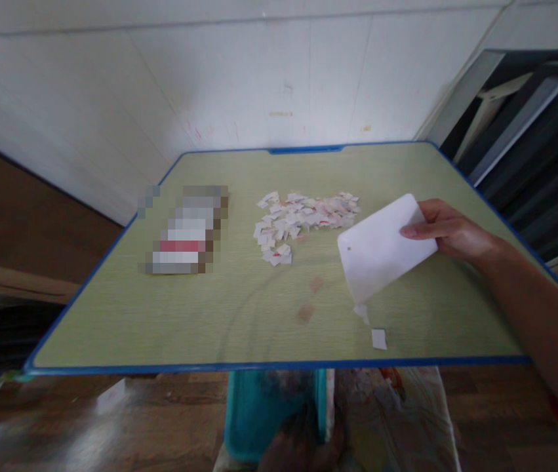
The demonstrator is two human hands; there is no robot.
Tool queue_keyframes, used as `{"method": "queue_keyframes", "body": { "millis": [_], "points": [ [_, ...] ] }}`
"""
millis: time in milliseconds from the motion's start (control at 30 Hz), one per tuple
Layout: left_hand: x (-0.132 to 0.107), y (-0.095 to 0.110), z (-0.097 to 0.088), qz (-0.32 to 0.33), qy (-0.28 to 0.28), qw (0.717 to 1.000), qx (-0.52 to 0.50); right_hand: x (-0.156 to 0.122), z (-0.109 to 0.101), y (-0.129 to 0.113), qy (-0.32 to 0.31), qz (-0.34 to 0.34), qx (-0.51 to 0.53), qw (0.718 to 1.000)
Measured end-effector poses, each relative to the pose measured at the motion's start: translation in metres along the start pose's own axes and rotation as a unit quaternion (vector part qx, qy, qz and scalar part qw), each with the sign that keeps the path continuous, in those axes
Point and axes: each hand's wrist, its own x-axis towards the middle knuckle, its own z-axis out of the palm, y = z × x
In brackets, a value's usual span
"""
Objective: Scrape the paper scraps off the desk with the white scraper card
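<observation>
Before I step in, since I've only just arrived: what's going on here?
The person's right hand holds a white card by one end over the right half of the table. Paper scraps lie clustered near the middle, a few more nearer the front edge. A teal tub shows below that edge.

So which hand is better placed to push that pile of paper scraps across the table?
Probably the right hand: it holds the flat white card close to the right end of the paper scraps. The left hand can't be clearly made out.
</observation>
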Motion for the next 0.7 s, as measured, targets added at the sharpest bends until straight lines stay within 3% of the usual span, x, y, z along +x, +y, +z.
{"method": "queue_keyframes", "body": {
  "millis": [167, 400, 700],
  "points": [
    [-0.0015, -0.0009, -0.0009, 0.008, -0.016, 1.000, -0.008, -0.0035, -0.0022, -0.0014, -0.083, 0.051, -0.043, 0.994],
    [0.0000, -0.0019, -0.0018, 0.012, -0.014, 1.000, 0.005, -0.0057, -0.0009, -0.0048, -0.139, 0.077, -0.105, 0.982],
    [0.0035, -0.0020, -0.0060, 0.013, -0.009, 1.000, -0.004, -0.0088, 0.0010, -0.0066, -0.203, 0.046, -0.071, 0.976]
  ]
}}
